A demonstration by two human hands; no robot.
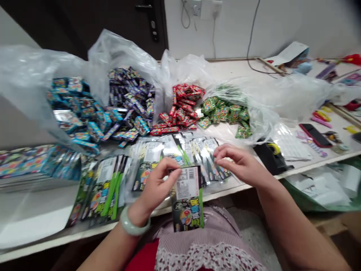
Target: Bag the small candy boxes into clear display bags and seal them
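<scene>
Beyond both my hands, one white table (234,71) carries four translucent plastic bags (120,49) in a row, their mouths turned toward me, presumably for easy reach. Left of my left hand (156,186), flat black-and-green printed pouches (101,192) lie fanned, probably so that single ones lift cleanly; more lie just beyond and between the hands. Overlap prevents a count. One black pouch with a white label (187,203) hangs below my left hand, its top edge pinched between thumb and forefinger, likely to leave its face clear. My right hand (244,165), fingers loosely curled and parted from the thumb, holds nothing visible. Small glossy blue packets (96,130), purple packets (129,88), red packets (184,103) and green packets (222,111) are too jumbled to count.
</scene>
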